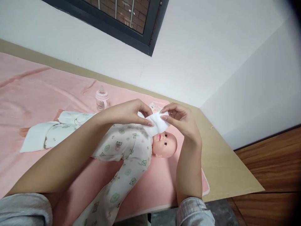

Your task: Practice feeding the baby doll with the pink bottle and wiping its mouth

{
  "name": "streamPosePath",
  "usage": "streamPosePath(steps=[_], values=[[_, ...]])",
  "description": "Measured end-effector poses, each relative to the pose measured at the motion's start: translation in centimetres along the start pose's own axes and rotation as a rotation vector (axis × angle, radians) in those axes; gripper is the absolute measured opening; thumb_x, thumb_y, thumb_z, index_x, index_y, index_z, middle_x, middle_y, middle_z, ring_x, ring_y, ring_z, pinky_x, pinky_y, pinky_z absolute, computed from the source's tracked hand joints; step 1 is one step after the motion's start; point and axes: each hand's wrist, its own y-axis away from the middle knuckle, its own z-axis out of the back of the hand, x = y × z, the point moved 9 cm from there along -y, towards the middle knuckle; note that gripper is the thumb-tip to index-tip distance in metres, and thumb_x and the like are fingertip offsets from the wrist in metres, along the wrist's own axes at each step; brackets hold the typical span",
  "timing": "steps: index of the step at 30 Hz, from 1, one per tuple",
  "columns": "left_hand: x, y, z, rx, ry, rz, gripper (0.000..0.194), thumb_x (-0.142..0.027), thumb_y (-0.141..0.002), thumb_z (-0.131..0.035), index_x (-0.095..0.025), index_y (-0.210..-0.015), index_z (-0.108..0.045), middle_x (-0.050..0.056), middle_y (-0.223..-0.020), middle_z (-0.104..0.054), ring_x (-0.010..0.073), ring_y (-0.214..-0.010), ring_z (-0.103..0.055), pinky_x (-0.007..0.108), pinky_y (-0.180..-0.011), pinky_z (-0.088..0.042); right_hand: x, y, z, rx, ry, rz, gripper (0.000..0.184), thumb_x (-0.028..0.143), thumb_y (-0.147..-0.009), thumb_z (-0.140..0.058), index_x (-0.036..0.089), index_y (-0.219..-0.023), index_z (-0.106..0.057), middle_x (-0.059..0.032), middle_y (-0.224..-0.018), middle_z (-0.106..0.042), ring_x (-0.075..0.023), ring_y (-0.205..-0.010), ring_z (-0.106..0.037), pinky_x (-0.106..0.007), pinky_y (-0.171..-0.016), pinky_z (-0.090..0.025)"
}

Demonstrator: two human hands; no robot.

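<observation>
A baby doll in white pajamas with green animal prints lies on its back, its head toward the right. Above its neck and chin I hold a white cloth, which looks like a folded wipe. The cloth's left edge is pinched by my left hand, thumb on top. At its right edge, my right hand pinches it between thumb and fingers. Part of the doll's face is hidden behind the cloth. Just behind the hands lies a small printed packet, partly covered.
A pink blanket covers much of the tan table. Beyond the doll stands a pink-lidded baby bottle. A white wall with a dark-framed window borders the far side; wooden panels stand at the right.
</observation>
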Motion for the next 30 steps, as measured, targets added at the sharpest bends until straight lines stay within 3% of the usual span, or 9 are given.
streamPosePath(steps=[4, 8, 13, 18, 23, 26, 30], values=[[-1.4, 0.0, 0.4, -0.057, 0.016, -0.108, 0.023, -0.041, -0.083, -0.069, -0.022, -0.093, -0.076, -0.001, -0.097, -0.071, 0.0186, -0.093, -0.064, 0.024, -0.084, -0.047, 0.0, -0.1, 0.7, -0.072, -0.004, 0.017, 0.026, 0.04, -0.076, -0.075, 0.024, -0.095, -0.068, -0.0028, -0.102, -0.064, -0.0102, -0.076, -0.055, -0.026, -0.068, -0.052], [-2.3, 0.1, 1.3, -0.212, 0.056, -0.228, 0.018, -0.037, -0.082, -0.072, -0.025, -0.095, -0.077, 0.0, -0.114, -0.067, 0.0206, -0.111, -0.06, 0.029, -0.099, -0.044, -0.3, -0.1, 0.7, -0.104, -0.019, -0.031, 0.035, 0.041, -0.076, -0.075, 0.027, -0.106, -0.064, -0.0024, -0.116, -0.06, -0.0089, -0.076, -0.056, -0.024, -0.065, -0.053], [-1.9, 0.3, 2.2, -0.387, 0.193, -0.219, 0.014, -0.033, -0.079, -0.076, -0.023, -0.089, -0.077, 0.003, -0.126, -0.061, 0.0244, -0.124, -0.053, 0.036, -0.106, -0.043, -1.0, -0.3, -0.4, -0.087, -0.023, -0.08, 0.046, 0.04, -0.079, -0.071, 0.032, -0.122, -0.055, -0.0019, -0.122, -0.054, -0.0095, -0.081, -0.058, -0.023, -0.066, -0.053], [-1.8, 0.4, 2.2, -0.472, 0.318, -0.175, 0.021, -0.038, -0.078, -0.077, -0.02, -0.088, -0.077, 0.006, -0.124, -0.063, 0.0267, -0.12, -0.056, 0.035, -0.097, -0.05, -1.6, -0.4, -1.0, -0.096, 0.038, -0.084, 0.056, 0.038, -0.082, -0.068, 0.035, -0.132, -0.044, -0.003, -0.132, -0.047, -0.0096, -0.084, -0.058, -0.024, -0.07, -0.053], [-0.2, 0.4, 2.8, -0.546, 0.446, -0.101, 0.03, -0.041, -0.078, -0.077, -0.016, -0.095, -0.073, 0.007, -0.097, -0.071, 0.0208, -0.089, -0.066, 0.027, -0.075, -0.054, -2.8, -0.7, 0.6, -0.145, 0.076, -0.121, 0.059, 0.037, -0.079, -0.07, 0.035, -0.132, -0.044, -0.0034, -0.133, -0.046, -0.0088, -0.081, -0.056, -0.027, -0.073, -0.054], [0.4, 0.0, 2.5, -0.46, 0.389, -0.062, 0.025, -0.038, -0.079, -0.075, -0.015, -0.088, -0.07, 0.003, -0.082, -0.068, 0.0158, -0.075, -0.063, 0.023, -0.066, -0.049, -5.1, -1.2, 2.8, -0.204, 0.058, -0.163, 0.055, 0.038, -0.077, -0.072, 0.032, -0.127, -0.05, -0.0033, -0.13, -0.05, -0.0086, -0.08, -0.056, -0.029, -0.078, -0.053], [0.2, -1.2, -1.7, -0.026, 0.067, -0.037, 0.02, -0.034, -0.083, -0.065, -0.015, -0.079, -0.068, 0.0, -0.074, -0.063, 0.0133, -0.069, -0.056, 0.022, -0.06, -0.04, -11.6, -1.5, 5.0, -0.204, -0.049, -0.273, 0.045, 0.037, -0.073, -0.072, 0.024, -0.115, -0.06, -0.0034, -0.112, -0.061, -0.0095, -0.079, -0.056, -0.028, -0.079, -0.051]])
